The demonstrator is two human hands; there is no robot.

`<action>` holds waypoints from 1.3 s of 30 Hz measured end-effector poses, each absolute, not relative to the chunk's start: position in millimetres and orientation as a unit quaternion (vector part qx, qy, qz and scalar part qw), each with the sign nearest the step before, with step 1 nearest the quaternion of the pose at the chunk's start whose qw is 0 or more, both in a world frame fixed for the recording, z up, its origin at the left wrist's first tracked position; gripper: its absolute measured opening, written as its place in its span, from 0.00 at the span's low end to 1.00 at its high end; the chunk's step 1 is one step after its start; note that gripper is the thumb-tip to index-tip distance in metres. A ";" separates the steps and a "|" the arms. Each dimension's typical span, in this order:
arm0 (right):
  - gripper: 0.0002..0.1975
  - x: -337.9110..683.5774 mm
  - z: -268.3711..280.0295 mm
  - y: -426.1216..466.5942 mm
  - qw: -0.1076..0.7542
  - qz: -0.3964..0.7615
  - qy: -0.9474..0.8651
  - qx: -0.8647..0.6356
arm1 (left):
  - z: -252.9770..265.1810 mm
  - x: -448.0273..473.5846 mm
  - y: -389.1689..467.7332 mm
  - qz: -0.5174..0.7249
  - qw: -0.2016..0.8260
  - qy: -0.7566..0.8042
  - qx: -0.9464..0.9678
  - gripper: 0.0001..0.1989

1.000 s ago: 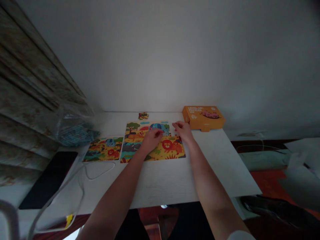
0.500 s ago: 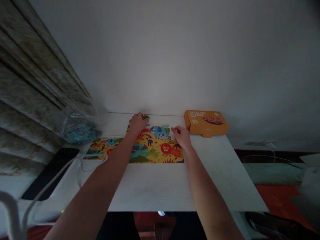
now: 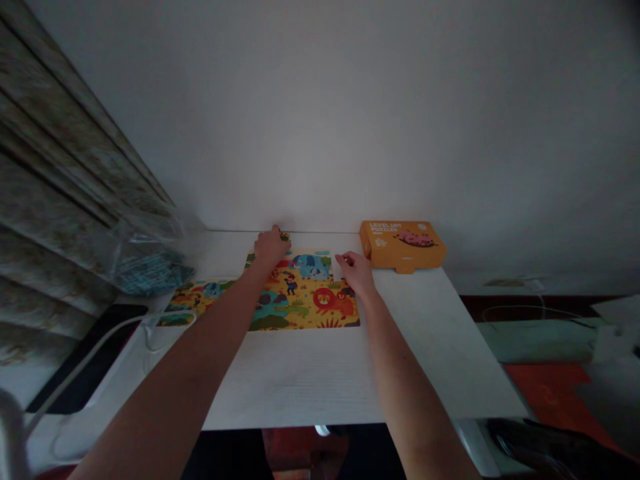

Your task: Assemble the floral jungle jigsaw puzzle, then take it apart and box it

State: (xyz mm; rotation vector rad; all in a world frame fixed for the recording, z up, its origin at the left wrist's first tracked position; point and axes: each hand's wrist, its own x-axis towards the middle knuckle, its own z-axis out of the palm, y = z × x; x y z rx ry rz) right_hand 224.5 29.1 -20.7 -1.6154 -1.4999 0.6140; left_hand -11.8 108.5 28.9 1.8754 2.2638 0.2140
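A colourful animal jigsaw puzzle (image 3: 300,300) lies on the white table, with blue elephants, lions and a crocodile on it. White tabletop shows at its upper right corner, where my right hand (image 3: 357,270) is, thumb and finger pinched together. Whatever sits in that pinch is too small to make out. At the puzzle's upper left edge, my left hand (image 3: 271,248) is closed over a loose puzzle piece (image 3: 285,236), mostly hidden under the fingers. A smaller picture sheet (image 3: 193,303) with a similar scene lies to the left, partly behind my left forearm.
An orange puzzle box (image 3: 405,245) stands at the back right against the wall. On the left are a clear plastic bag (image 3: 155,270) with bluish contents, a black flat object (image 3: 85,363) and a white cable (image 3: 115,327). A patterned curtain (image 3: 50,167) hangs beside them.
The whole view has shifted slightly, so the table things appear further left. My left hand now covers more of the loose piece. My right hand stays pinched by the upper right corner.
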 end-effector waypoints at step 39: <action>0.29 256.6 -7.9 29.0 0.447 0.551 -0.481 -0.516 | 5.2 32.9 8.5 0.297 0.171 0.456 0.821 0.15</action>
